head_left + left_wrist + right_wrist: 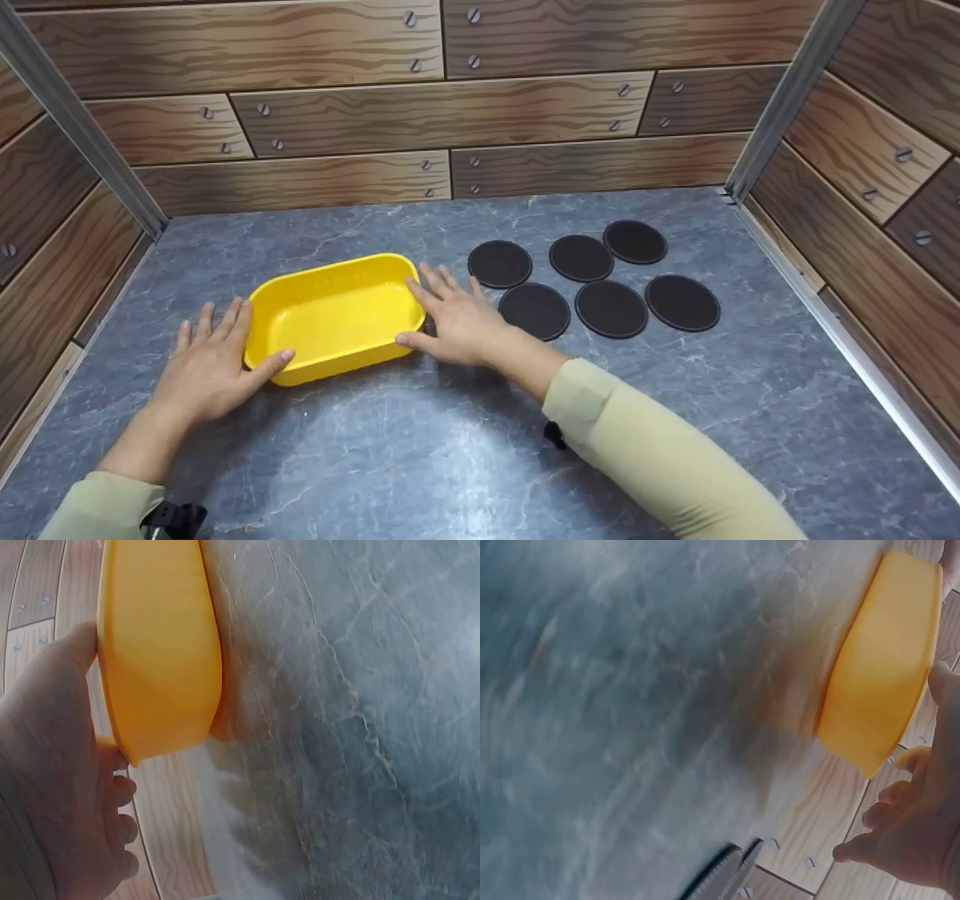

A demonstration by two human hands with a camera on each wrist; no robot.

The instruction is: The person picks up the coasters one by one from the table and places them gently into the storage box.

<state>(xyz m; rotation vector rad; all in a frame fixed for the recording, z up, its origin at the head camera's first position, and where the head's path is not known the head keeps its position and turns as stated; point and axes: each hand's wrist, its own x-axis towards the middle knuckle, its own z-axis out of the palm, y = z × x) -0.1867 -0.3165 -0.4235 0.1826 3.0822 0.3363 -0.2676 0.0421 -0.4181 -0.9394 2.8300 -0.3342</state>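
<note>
A yellow rectangular plastic basin (337,319) with rounded corners sits on the table, with nothing inside it. At its left end my left hand (206,367) rests with fingers spread and straight, the thumb lying over the near rim. My right hand (461,322) is at the opposite end, its straight fingers and thumb at the rim. The left wrist view shows the basin's side wall (161,652) beside the left thumb and fingertips. In the right wrist view, the right thumb is at the basin's rim (885,667) and the other fingers are spread apart.
Several flat black round coasters lie right of the basin in two rough rows, including a near-left one (534,311) close to my right wrist and a far-right one (635,241). Wood-patterned walls (337,124) enclose the grey marbled table (375,457) at the back and sides.
</note>
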